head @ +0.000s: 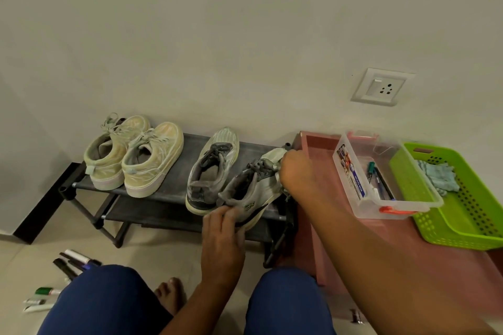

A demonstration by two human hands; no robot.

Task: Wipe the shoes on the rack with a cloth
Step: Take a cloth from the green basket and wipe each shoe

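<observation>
now the left hand grips the tilted grey shoe's heel, toe toward the wall, right hand pinching cloth.

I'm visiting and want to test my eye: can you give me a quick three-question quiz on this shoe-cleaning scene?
1. True or false: four shoes sit on the rack's top shelf.
2. Which hand grips the heel of the tilted grey shoe? A) left hand B) right hand
3. Fill in: a light blue cloth lies in the ___ basket.

Key: 1 true; 2 A; 3 green.
</observation>
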